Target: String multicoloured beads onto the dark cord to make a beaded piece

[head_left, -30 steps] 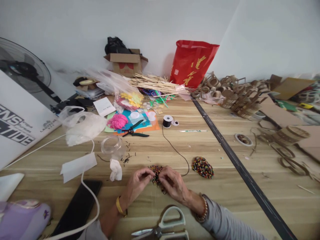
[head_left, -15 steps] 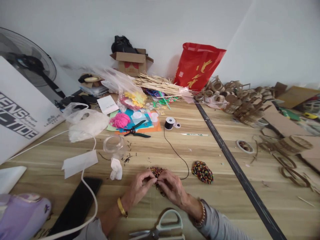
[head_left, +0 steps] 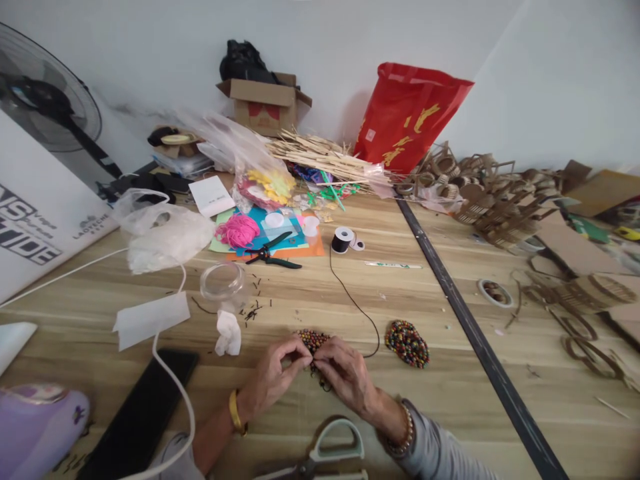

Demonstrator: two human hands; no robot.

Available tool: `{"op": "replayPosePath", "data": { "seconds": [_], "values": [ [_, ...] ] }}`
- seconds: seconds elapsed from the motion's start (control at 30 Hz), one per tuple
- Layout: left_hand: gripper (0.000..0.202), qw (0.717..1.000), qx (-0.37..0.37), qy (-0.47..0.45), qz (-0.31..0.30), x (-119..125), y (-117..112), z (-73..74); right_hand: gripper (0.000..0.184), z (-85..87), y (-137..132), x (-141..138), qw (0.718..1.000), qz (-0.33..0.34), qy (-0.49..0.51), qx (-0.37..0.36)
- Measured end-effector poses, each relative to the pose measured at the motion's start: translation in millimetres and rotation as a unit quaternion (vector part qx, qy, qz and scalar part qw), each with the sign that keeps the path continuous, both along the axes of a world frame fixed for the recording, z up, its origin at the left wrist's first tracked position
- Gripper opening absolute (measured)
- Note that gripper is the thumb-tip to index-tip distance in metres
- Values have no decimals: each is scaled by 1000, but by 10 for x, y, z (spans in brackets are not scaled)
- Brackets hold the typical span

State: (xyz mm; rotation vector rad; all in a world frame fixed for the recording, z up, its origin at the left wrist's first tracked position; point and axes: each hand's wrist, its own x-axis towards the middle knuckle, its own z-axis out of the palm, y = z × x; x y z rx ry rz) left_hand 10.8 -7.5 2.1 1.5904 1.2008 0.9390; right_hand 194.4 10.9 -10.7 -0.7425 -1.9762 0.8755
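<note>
My left hand [head_left: 284, 363] and my right hand [head_left: 346, 375] meet fingertip to fingertip, each in a pinch. Just behind and below the fingertips lies a bunch of multicoloured beads [head_left: 313, 339], partly covered by my hands. What the fingertips pinch is too small to make out. A dark cord [head_left: 357, 303] runs from a spool [head_left: 343, 240] on the table round to beside my right hand. To the right of that hand rests a coiled strand of beads [head_left: 407, 344]. Scissors with pale handles [head_left: 338, 441] lie nearest me, cut off by the lower edge.
Pliers with dark handles [head_left: 273, 253] lie on coloured paper beside pink yarn [head_left: 237, 231]. A clear round container [head_left: 221, 281], crumpled tissue [head_left: 228, 333] and short dark cord bits are at left. A white cable [head_left: 175, 380] crosses a black slab [head_left: 145, 413]. Woven pieces [head_left: 500, 207] crowd the right.
The camera view has shifted slightly, so the background sits differently. Both hands keep their fingertips together over the beads, with hardly any movement.
</note>
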Motion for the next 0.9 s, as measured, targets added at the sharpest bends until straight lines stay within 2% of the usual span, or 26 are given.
{"op": "replayPosePath", "data": {
  "seconds": [0.37, 0.67, 0.9],
  "values": [
    [18, 1000, 8, -1, 28, 14, -15, 53, 16, 32, -22, -5, 999, -20, -5, -29],
    [16, 1000, 6, -1, 21, 7, -17, -7, 16, 28, -34, -7, 1000, -24, 4, -18],
    [16, 1000, 5, -14, 22, 23, -18, 7, 19, 10, -59, -8, 999, -26, 13, -23]
  ]
}}
